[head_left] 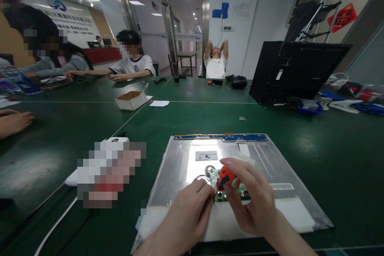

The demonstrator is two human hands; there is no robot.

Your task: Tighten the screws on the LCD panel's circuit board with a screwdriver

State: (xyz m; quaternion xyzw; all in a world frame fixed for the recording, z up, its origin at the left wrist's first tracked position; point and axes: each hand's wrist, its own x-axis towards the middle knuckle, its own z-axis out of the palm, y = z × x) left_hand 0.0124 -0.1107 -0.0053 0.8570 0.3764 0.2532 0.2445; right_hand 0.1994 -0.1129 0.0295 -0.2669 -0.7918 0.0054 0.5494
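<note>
A flat silver display panel (pixel 171 168) lies on the table with its metal back facing up. On it sits a small green circuit board (pixel 216 198), partly covered by my hands. My left hand (pixel 192 204) rests on the panel, its curled fingers closed at the board's left edge; its fingertips are hidden. Between the thumb and fingers of my right hand (pixel 255 196) is the orange-and-black handle of a screwdriver (pixel 227 176), upright over the board. The tip is out of sight. Thin wires (pixel 201 177) and a round metal disc (pixel 210 170) lie just beyond my left fingers.
Left of the panel, a white device (pixel 117 141) with cables lies on the green table (pixel 207 118). An open box (pixel 132 101) and papers (pixel 159 103) are farther back. A black monitor (pixel 297 72) stands back right. Several people sit around; another person's hand (pixel 16 123) rests at left.
</note>
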